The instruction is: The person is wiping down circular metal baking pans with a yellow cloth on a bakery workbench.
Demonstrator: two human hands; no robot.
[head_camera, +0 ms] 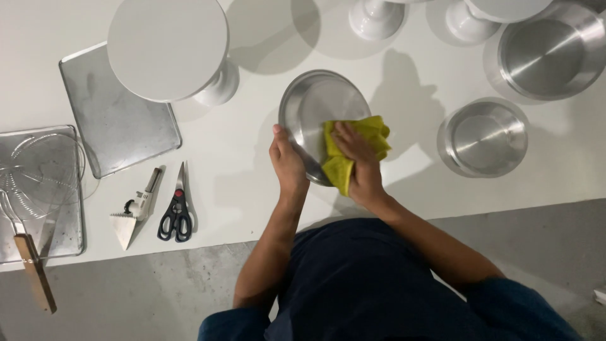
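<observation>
On the white table (252,189): kitchen scissors (177,211) beside a white serrated slicer (134,215), two metal baking sheets (117,123), a wire skimmer (35,189), white cake stands (169,50) and two round cake tins (486,136).

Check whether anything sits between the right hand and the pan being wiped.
Only the yellow cloth: the right hand presses it against the inside of the round metal pan. The left hand grips the pan's rim directly, nothing between them.
</observation>
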